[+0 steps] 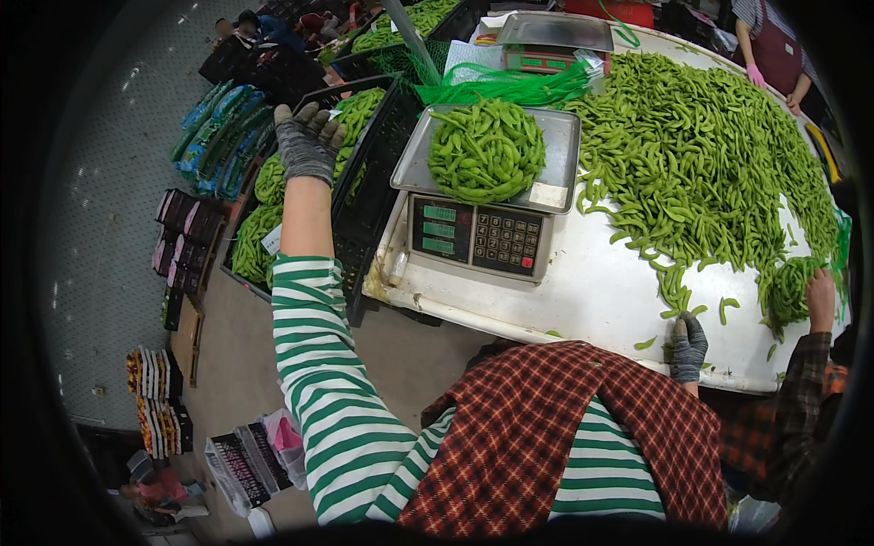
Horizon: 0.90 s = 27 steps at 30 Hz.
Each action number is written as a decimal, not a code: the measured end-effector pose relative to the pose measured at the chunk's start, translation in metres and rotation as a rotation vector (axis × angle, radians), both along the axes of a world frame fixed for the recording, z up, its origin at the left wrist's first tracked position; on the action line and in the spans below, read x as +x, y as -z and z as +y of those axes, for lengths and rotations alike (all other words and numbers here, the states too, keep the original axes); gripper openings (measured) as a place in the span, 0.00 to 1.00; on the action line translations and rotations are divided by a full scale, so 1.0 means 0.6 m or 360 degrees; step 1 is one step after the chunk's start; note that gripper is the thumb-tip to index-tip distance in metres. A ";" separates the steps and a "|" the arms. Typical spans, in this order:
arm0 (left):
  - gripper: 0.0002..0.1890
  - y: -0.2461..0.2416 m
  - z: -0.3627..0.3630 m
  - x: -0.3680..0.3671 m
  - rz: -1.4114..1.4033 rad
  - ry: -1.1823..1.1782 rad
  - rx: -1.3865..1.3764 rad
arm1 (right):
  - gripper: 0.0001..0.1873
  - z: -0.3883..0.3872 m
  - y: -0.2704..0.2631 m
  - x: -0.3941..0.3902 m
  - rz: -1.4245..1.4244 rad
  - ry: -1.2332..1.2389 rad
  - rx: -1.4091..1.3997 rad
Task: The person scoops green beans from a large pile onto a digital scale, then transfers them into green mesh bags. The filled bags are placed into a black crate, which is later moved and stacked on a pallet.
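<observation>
My left hand [311,140], in a grey glove with bare fingertips, reaches over a black plastic crate [362,252] with its fingers apart and nothing visible in them. Netted bags of green soybean pods [256,235] fill that crate. At the table's near edge my right hand [688,349], gloved alike, is beside a few loose pods [672,290]; whether it holds any is unclear. A full net bag of pods [486,151] rests on the steel pan [415,160] of a digital scale [478,235] between my hands.
A large heap of pods [703,157] covers much of the white table [601,273]. Green netting [505,89] and a second scale [556,37] lie behind. At right a co-worker's hand [821,297] touches a bunched bag [792,293]. Another person [775,41] stands across. A metal post [413,41] rises behind.
</observation>
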<state>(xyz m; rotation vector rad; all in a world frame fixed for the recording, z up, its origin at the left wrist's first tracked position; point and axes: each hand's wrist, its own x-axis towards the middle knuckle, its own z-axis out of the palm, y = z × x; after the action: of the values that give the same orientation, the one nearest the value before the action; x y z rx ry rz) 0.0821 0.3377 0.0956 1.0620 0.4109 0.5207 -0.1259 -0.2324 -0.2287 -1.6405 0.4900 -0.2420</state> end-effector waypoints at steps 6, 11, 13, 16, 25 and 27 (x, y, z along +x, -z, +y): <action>0.29 0.019 0.039 0.013 -0.0059 0.0442 0.0063 | 0.41 0.049 -0.122 0.014 0.0265 -0.0438 -0.1741; 0.28 0.018 -0.041 0.025 -0.0095 0.0305 0.0141 | 0.62 0.105 -0.173 0.106 0.1046 -0.0706 -0.1594; 0.25 0.030 -0.010 -0.003 -0.0024 0.0321 0.0063 | 0.59 0.126 -0.149 0.167 0.0850 -0.0668 -0.1555; 0.25 0.020 -0.038 0.009 0.0003 0.0302 0.0039 | 0.51 0.133 -0.135 0.213 0.0609 -0.0317 -0.1566; 0.22 0.011 -0.041 -0.016 -0.0066 0.0370 0.0021 | 0.19 0.038 0.000 0.277 -0.0255 -0.0253 -0.1159; 0.22 0.013 -0.039 -0.023 -0.0072 0.0374 0.0012 | 0.14 0.035 0.004 0.281 -0.0419 -0.0066 -0.0173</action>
<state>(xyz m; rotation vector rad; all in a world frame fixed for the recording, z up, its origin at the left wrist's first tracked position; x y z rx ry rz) 0.0685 0.3143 0.0879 1.0875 0.2399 0.3362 0.0427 -0.2114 -0.2308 -1.6918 0.2460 -0.4539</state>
